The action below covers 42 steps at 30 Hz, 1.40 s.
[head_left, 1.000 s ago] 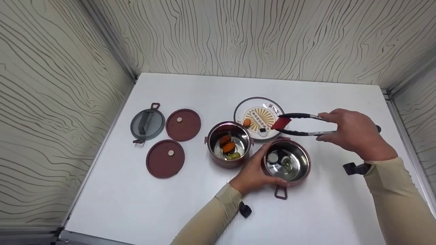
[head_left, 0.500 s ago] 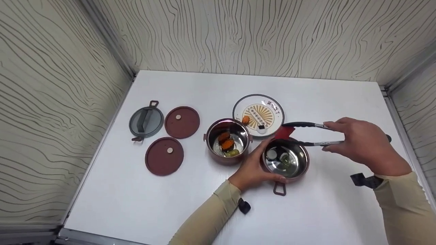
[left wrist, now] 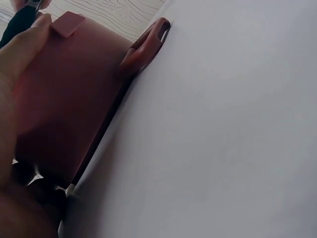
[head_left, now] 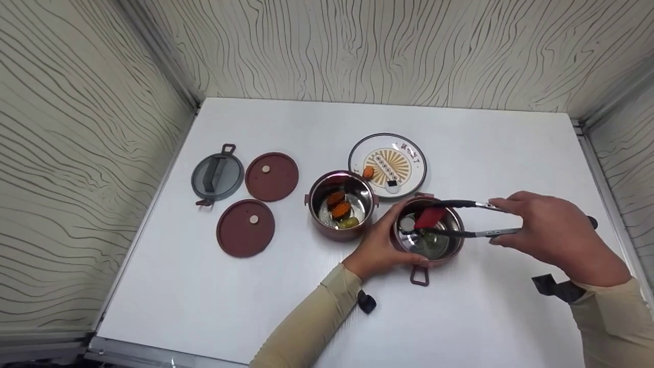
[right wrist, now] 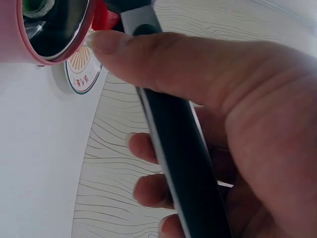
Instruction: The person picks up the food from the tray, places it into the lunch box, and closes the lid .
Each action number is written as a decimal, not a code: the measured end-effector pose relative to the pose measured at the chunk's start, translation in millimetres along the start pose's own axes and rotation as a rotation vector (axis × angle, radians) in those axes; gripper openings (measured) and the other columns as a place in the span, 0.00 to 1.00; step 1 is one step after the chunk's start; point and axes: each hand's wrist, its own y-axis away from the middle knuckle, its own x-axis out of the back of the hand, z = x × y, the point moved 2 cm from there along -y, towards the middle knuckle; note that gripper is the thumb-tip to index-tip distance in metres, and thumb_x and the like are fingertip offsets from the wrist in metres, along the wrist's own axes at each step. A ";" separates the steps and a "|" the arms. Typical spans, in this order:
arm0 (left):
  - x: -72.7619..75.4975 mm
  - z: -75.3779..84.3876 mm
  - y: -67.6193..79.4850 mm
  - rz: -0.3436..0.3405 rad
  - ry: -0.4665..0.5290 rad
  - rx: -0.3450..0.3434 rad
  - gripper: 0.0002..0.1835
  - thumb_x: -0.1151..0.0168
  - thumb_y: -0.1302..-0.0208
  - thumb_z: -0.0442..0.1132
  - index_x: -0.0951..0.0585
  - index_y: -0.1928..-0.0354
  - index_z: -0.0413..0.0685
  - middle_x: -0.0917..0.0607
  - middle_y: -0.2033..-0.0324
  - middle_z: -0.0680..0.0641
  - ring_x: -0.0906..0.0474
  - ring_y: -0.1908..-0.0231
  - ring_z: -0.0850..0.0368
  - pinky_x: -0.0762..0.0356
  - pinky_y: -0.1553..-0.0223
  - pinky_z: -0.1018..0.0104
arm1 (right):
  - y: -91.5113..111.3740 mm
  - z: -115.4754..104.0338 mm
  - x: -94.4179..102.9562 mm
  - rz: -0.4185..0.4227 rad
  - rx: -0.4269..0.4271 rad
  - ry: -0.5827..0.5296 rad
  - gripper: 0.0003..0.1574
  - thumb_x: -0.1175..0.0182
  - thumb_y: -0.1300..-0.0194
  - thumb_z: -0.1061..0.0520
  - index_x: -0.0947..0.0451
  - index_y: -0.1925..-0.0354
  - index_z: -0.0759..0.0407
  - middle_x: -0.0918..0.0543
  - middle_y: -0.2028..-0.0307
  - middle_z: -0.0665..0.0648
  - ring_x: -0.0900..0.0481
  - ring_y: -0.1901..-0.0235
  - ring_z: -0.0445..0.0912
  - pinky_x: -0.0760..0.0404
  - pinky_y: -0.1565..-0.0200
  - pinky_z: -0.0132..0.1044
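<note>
My left hand (head_left: 380, 250) grips the left side of a dark-red pot (head_left: 452, 250), thumb near its front loop handle (head_left: 419, 276). My right hand (head_left: 557, 237) holds tongs (head_left: 462, 203), also seen in the right wrist view as a dark tongs handle (right wrist: 178, 148) under the thumb. Between the tongs' tips sits a red piece (head_left: 430, 218), inside the pot's mouth. A white round piece (head_left: 407, 224) lies in that pot; something green beside it is partly hidden by the tongs. In the left wrist view the pot's outer wall (left wrist: 74, 84) stands on the table.
Left of it a second pot (head_left: 337, 234) contains orange-topped pieces (head_left: 341, 209) and a yellow-green one (head_left: 349, 223). Behind, a patterned plate (head_left: 415, 176) bears an orange piece (head_left: 368, 172) and a black-and-white piece (head_left: 392, 186). Two dark-red lids (head_left: 245, 235) and a grey lid (head_left: 232, 176) lie left.
The tongs and red piece have moved from above the plate's right edge toward me and down into the pot's mouth. My left hand stays on the pot.
</note>
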 end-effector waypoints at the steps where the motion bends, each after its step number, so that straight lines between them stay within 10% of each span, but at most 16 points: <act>1: 0.0 0.2 -0.1 0.003 0.000 0.001 0.77 0.01 0.54 0.46 0.43 0.06 0.76 0.25 0.15 0.66 0.34 0.12 0.63 0.42 0.05 0.50 | 1.8 -0.7 -0.8 -0.017 -0.006 -0.001 0.48 0.08 0.48 0.49 0.10 0.31 0.60 0.06 0.46 0.63 0.10 0.63 0.54 0.16 0.64 0.47; 17: -1.3 0.5 2.5 0.014 -0.024 0.051 0.75 0.02 0.51 0.45 0.42 0.06 0.75 0.27 0.13 0.63 0.34 0.11 0.60 0.41 0.06 0.51 | 12.3 -26.1 -7.0 -0.188 -0.040 0.041 0.38 0.11 0.47 0.48 0.09 0.40 0.61 0.10 0.58 0.59 0.18 0.70 0.52 0.17 0.68 0.51; 42: -1.5 -0.4 3.6 0.004 -0.004 0.056 0.77 0.01 0.53 0.46 0.44 0.05 0.77 0.28 0.13 0.65 0.36 0.10 0.58 0.42 0.05 0.47 | 15.1 -40.1 -3.1 -0.106 -0.076 0.038 0.45 0.10 0.48 0.50 0.12 0.37 0.67 0.11 0.55 0.66 0.16 0.71 0.52 0.17 0.70 0.52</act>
